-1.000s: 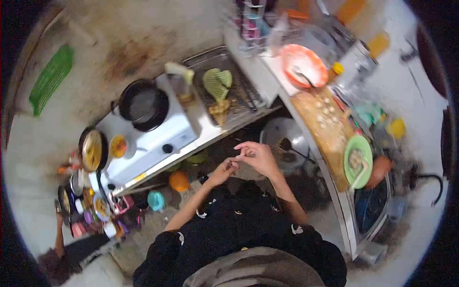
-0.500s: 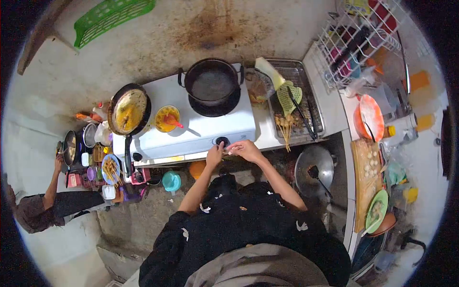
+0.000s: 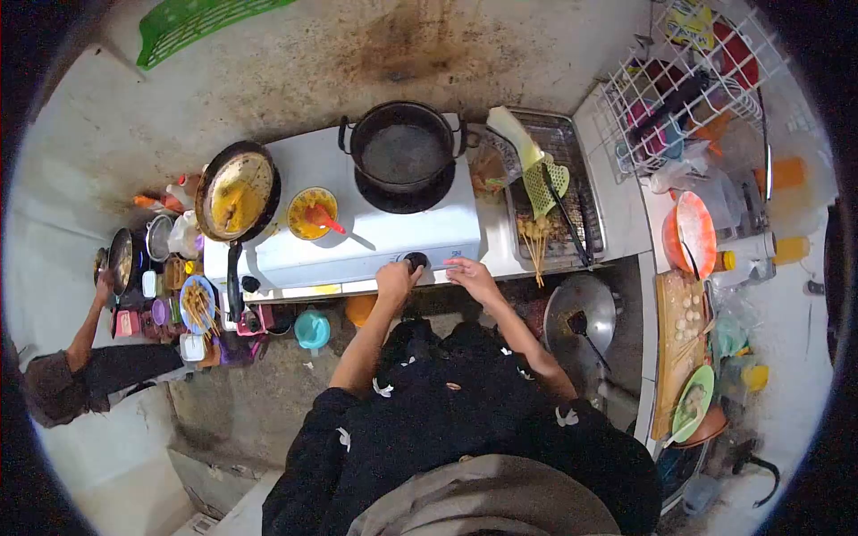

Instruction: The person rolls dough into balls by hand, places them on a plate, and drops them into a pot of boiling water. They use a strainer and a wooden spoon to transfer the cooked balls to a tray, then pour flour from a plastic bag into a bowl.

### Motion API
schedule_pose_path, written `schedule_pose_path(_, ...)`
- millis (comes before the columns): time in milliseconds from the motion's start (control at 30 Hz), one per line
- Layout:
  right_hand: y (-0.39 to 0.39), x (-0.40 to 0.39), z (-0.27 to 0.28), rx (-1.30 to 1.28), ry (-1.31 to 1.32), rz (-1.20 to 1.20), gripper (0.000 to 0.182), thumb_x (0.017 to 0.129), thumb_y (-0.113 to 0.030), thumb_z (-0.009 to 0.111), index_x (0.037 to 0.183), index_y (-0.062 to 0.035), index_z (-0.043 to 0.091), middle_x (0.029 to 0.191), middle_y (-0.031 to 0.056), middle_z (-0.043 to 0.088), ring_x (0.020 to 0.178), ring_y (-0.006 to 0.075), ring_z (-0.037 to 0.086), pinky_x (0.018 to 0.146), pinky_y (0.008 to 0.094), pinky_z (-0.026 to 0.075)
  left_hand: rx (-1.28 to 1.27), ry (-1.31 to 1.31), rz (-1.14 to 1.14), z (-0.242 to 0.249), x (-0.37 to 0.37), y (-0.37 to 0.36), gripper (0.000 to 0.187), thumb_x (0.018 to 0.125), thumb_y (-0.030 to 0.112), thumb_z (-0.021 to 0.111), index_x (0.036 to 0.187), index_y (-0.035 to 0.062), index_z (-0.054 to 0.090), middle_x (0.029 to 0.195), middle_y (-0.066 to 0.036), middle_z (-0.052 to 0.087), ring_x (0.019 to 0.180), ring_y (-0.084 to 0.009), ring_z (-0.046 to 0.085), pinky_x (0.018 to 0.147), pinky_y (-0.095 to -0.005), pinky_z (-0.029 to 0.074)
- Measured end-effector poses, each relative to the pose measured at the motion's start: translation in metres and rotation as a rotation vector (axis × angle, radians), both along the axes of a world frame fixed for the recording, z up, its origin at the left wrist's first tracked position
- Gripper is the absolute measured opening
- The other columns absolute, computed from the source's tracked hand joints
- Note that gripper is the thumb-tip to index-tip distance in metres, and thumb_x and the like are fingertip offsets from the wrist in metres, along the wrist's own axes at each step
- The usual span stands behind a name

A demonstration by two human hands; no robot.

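My left hand [image 3: 396,282] is closed at the black knob [image 3: 416,261] on the front of the white gas stove [image 3: 313,263], fingers against the knob's left side. To the right of the knob, my right hand [image 3: 474,280] reaches to the stove's front panel; its fingers are partly stretched out and nothing shows in them. Behind the knob, a dark two-handled wok [image 3: 402,147] sits on the right burner. A bowl of yellow mixture [image 3: 312,213] with a red spoon [image 3: 322,219] rests on the stove top. Left of it is a frying pan [image 3: 237,192] with yellow residue.
Skewers [image 3: 534,246] and a green slotted spatula [image 3: 547,183] lie on a metal tray [image 3: 590,214] at right. A large metal wok [image 3: 581,313] stands lower down. A cutting board [image 3: 675,357] lies farther right. At far left, another person's hand [image 3: 103,286] is by a pan.
My right hand has moved right, away from the knob and my left hand. My left hand stays at the knob, its fingers now closer around it. The view has shifted slightly.
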State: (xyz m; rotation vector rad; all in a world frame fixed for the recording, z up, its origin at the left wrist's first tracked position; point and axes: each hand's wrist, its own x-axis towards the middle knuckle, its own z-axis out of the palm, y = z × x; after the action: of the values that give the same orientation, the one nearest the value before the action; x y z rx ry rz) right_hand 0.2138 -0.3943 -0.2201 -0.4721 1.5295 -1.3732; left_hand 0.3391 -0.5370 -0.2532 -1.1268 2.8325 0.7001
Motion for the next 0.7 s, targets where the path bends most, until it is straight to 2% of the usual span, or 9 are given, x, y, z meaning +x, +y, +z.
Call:
schedule_pose_path(100, 0.008, 0.006, 0.014, 0.096, 0.138, 0.006, 0.025, 0.078, -0.008, 0.058, 0.103, -0.0032, 0.056, 0.078, -0.0001, 0.056, 0.074, 0.0057, 0.053, 0.07, 0.0184, 0.042, -0.092, -0.011, -0.139, -0.001, -0.004, -0.004, 0.039, 0.074, 0.044, 0.054, 0.066, 0.0071, 0.062, 0.062, -0.014, 0.06, 0.06, -0.0287, 0.059, 0.057, -0.0385, 0.046)
schedule_pose_path(167, 0.015, 0.007, 0.008, -0.018, 0.182, 0.016, 0.027, 0.076, -0.006, 0.058, 0.103, -0.003, 0.056, 0.073, -0.0007, 0.055, 0.067, 0.0044, 0.051, 0.062, 0.0173, 0.041, -0.198, -0.079, -0.208, 0.003, -0.005, -0.004, 0.036, 0.073, 0.043, 0.055, 0.066, 0.0079, 0.061, 0.062, -0.013, 0.06, 0.058, -0.0274, 0.059, 0.057, -0.0376, 0.046)
schedule_pose_path(300, 0.027, 0.005, 0.01, -0.012, 0.185, -0.031, 0.027, 0.072, -0.007, 0.064, 0.098, -0.0029, 0.058, 0.067, -0.0027, 0.054, 0.064, 0.0044, 0.051, 0.06, 0.0176, 0.041, -0.19, -0.072, -0.194, -0.002, -0.005, -0.004, 0.037, 0.073, 0.043, 0.055, 0.064, 0.0079, 0.059, 0.061, -0.013, 0.059, 0.059, -0.0272, 0.059, 0.057, -0.038, 0.046)
schedule_pose_path(400, 0.034, 0.001, 0.021, 0.014, 0.197, -0.053, 0.026, 0.07, -0.01, 0.067, 0.094, -0.0026, 0.059, 0.072, -0.0009, 0.058, 0.066, 0.0047, 0.052, 0.064, 0.0174, 0.041, -0.121, -0.02, -0.166, 0.004, -0.002, -0.002, 0.038, 0.073, 0.043, 0.055, 0.066, 0.0063, 0.059, 0.061, -0.013, 0.059, 0.06, -0.0298, 0.059, 0.057, -0.0395, 0.046)
schedule_pose_path(467, 0.039, -0.002, 0.033, 0.058, 0.248, -0.072, 0.023, 0.07, -0.009, 0.067, 0.09, -0.002, 0.06, 0.071, -0.0001, 0.059, 0.065, 0.0051, 0.053, 0.061, 0.018, 0.042, -0.068, 0.028, -0.145, -0.001, 0.003, 0.002, 0.038, 0.073, 0.043, 0.055, 0.066, 0.0055, 0.058, 0.062, -0.014, 0.059, 0.06, -0.0308, 0.058, 0.057, -0.0399, 0.046)
schedule_pose_path(533, 0.048, -0.005, 0.049, 0.105, 0.302, -0.103, 0.02, 0.069, -0.008, 0.067, 0.087, -0.0014, 0.061, 0.071, 0.0007, 0.059, 0.064, 0.0056, 0.054, 0.059, 0.0186, 0.042, 0.086, 0.063, -0.086, -0.007, 0.008, 0.011, 0.039, 0.076, 0.041, 0.053, 0.065, 0.0042, 0.059, 0.062, -0.014, 0.059, 0.061, -0.033, 0.057, 0.057, -0.0404, 0.045)
schedule_pose_path(600, 0.057, -0.012, 0.065, 0.172, 0.385, -0.087, 0.017, 0.071, -0.007, 0.065, 0.086, -0.0011, 0.062, 0.074, 0.0016, 0.061, 0.065, 0.006, 0.055, 0.06, 0.0191, 0.044, 0.275, 0.205, -0.125, -0.006, 0.011, 0.028, 0.04, 0.079, 0.04, 0.05, 0.064, 0.0039, 0.06, 0.059, -0.014, 0.058, 0.058, -0.0311, 0.057, 0.055, -0.0391, 0.044)
schedule_pose_path(633, 0.064, -0.016, 0.067, 0.173, 0.391, -0.125, 0.017, 0.071, -0.007, 0.065, 0.086, -0.0011, 0.062, 0.074, 0.0016, 0.061, 0.065, 0.006, 0.055, 0.06, 0.0191, 0.044, 0.438, 0.269, -0.167, 0.002, 0.01, 0.04, 0.044, 0.082, 0.04, 0.048, 0.061, 0.0026, 0.06, 0.054, -0.011, 0.057, 0.054, -0.0238, 0.057, 0.053, -0.0341, 0.044)
schedule_pose_path(700, 0.08, -0.021, 0.067, -0.083, 0.206, -0.25, 0.015, 0.073, -0.005, 0.062, 0.087, -0.0013, 0.061, 0.074, 0.0025, 0.061, 0.066, 0.0067, 0.055, 0.062, 0.0193, 0.044, 0.782, 0.231, -0.162, 0.02, -0.001, 0.065, 0.042, 0.086, 0.034, 0.046, 0.064, 0.0007, 0.059, 0.051, -0.004, 0.053, 0.05, -0.0098, 0.05, 0.051, -0.0241, 0.04)
